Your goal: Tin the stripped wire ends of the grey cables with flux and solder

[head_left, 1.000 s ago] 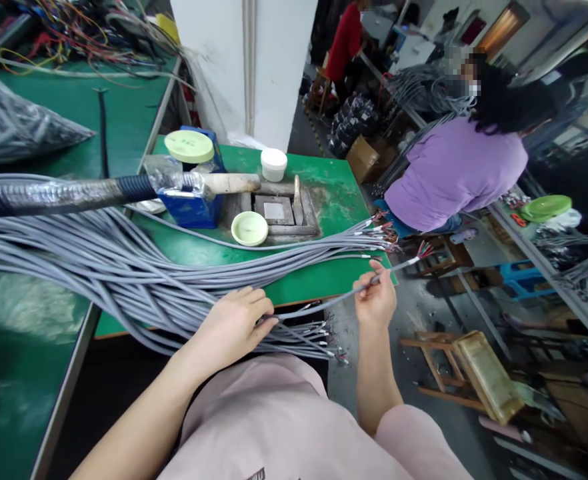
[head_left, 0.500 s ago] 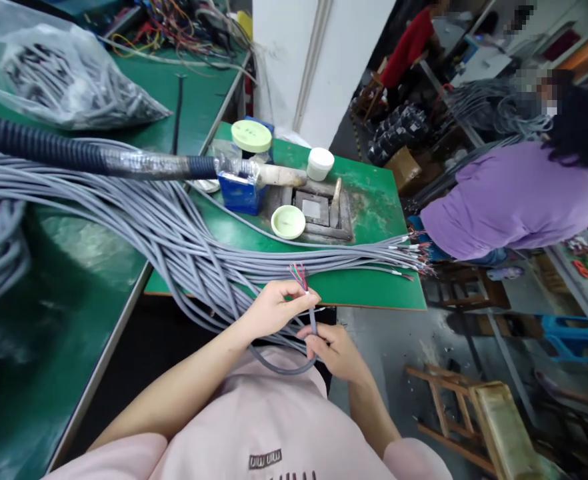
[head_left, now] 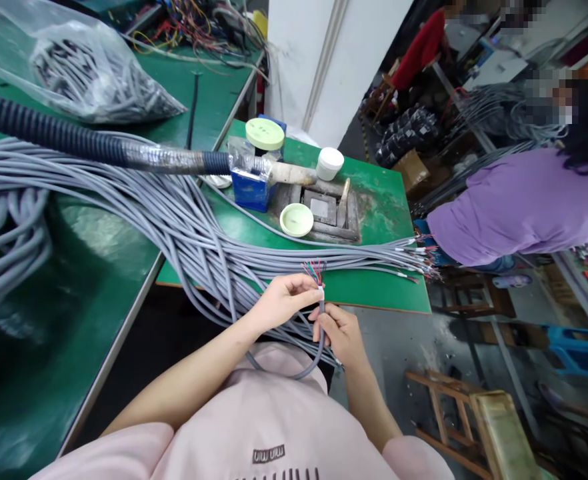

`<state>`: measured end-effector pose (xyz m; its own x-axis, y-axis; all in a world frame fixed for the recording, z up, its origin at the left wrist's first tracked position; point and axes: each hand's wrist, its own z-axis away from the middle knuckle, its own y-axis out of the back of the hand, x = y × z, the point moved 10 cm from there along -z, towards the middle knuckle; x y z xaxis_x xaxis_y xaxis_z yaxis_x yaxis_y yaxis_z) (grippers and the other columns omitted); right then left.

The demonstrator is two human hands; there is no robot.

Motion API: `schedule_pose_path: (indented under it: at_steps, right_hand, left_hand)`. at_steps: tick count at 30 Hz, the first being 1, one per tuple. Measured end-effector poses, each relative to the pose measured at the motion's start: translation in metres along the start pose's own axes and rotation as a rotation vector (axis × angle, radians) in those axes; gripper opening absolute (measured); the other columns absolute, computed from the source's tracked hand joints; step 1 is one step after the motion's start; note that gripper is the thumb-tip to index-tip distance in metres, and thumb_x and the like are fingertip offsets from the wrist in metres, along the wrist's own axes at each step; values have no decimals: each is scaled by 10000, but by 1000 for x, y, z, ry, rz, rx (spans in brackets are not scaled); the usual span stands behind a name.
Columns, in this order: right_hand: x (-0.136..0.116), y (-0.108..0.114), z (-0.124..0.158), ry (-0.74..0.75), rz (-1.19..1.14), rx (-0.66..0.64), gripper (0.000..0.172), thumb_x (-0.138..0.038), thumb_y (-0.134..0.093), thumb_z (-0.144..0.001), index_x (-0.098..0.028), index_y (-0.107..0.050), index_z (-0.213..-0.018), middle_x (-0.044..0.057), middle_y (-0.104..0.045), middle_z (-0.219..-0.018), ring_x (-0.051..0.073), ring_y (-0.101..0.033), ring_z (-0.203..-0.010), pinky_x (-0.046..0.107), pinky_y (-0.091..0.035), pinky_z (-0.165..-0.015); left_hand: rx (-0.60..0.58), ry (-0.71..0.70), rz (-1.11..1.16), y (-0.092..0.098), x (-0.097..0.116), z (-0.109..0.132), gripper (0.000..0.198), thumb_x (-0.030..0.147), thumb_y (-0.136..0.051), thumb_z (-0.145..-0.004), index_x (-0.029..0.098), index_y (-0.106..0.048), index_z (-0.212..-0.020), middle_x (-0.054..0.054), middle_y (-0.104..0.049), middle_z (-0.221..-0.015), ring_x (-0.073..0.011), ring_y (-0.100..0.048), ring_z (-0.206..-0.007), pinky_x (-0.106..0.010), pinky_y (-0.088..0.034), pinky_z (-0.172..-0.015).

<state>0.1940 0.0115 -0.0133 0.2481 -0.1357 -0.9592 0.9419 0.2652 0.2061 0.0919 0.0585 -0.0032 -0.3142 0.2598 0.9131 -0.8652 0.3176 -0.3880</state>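
Note:
A grey cable (head_left: pixel 322 321) stands upright in front of my chest, its lower length curving left in a loop. Coloured wires (head_left: pixel 315 269) fan out from its top end, above a white band. My left hand (head_left: pixel 294 299) pinches the cable at this band, fingers closed. Just below, my right hand (head_left: pixel 340 331) grips the grey sheath between thumb and fingers. Behind my hands, a thick bundle of grey cables (head_left: pixel 274 257) runs across the green table (head_left: pixel 374 291), with stripped wire ends toward the right edge.
A blue box (head_left: pixel 251 192), a ribbed hose (head_left: pixel 74 141), a pale green dish (head_left: pixel 296 220), a white jar (head_left: pixel 330 163) and a square metal pot (head_left: pixel 323 208) occupy the table. A person in purple (head_left: pixel 519 193) sits to the right. A wooden stool (head_left: pixel 454 413) stands on the floor.
Both hands and the cable end have shifted slightly right in view. The coloured wires are spread wider, and the white band shows more clearly beside my left fingers.

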Motion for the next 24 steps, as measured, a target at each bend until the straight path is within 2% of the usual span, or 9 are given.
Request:
schedule_pose_path:
  at_steps: [6, 10, 13, 14, 17, 19, 21, 24]
  right_hand:
    - [1, -7, 2, -10, -49, -46, 378, -518, -500, -875, -177, -651, -818, -17, -588, -507, 75, -409, -392, 201, -340, -407]
    - [-2, -12, 2, 16, -38, -73, 368, -500, -494, -886, -174, -645, -805, -18, -578, -500, 85, -440, -423, 216, -374, -453]
    - [-4, -7, 2, 64, -19, 19, 295, -439, -492, -905, -183, -622, -970, -35, -568, -534, 93, -472, -456, 218, -400, -478]
    - [-5, -2, 2, 91, 3, 80, 303, -418, -503, -903, -190, -587, -1084, -37, -577, -576, 96, -488, -475, 220, -414, -487]
    - [-18, 8, 4, 232, 200, 252, 487, -361, -546, -889, -218, -422, -1337, -12, -626, -728, 121, -561, -582, 253, -488, -576]
    - [-30, 7, 6, 347, 389, 299, 488, -322, -529, -903, -232, -417, -1370, 30, -677, -842, 150, -627, -695, 289, -533, -682]
    - [-41, 2, 6, 442, 527, 291, 432, -275, -478, -931, -244, -458, -1362, 74, -707, -1018, 178, -675, -855, 312, -550, -794]
    - [-52, -1, 5, 533, 618, 285, 429, -216, -417, -955, -247, -464, -1380, 84, -660, -1229, 196, -659, -1061, 323, -538, -909]
  left_hand:
    - [115, 79, 343, 7, -11, -5, 304, 358, -807, -623, 135, -682, -787, 18, -608, -627, -50, -495, -496, -175, -408, -512]
    - [136, 91, 485, 4, -13, -6, 286, 309, -834, -597, 122, -653, -717, 22, -602, -638, -33, -495, -457, -157, -409, -452]
    - [144, 93, 549, 2, -16, -6, 266, 311, -815, -641, 125, -655, -743, 29, -595, -630, -37, -518, -459, -157, -444, -457]
    - [151, 94, 564, 2, -17, -6, 262, 312, -810, -653, 125, -659, -758, 27, -602, -640, -38, -530, -471, -157, -458, -470]
    - [189, 105, 580, 2, -22, -6, 265, 299, -821, -643, 118, -669, -763, 18, -626, -669, -34, -555, -510, -141, -472, -509]
    - [206, 108, 582, 1, -25, -6, 275, 294, -835, -624, 116, -673, -756, 20, -626, -658, -32, -556, -526, -134, -474, -530]
    - [226, 102, 588, 2, -26, -5, 275, 296, -841, -615, 119, -675, -745, 26, -623, -645, -33, -559, -539, -137, -485, -556]
    - [262, 105, 598, 4, -29, -5, 268, 302, -838, -620, 124, -687, -751, 25, -633, -634, -46, -582, -559, -154, -506, -593]
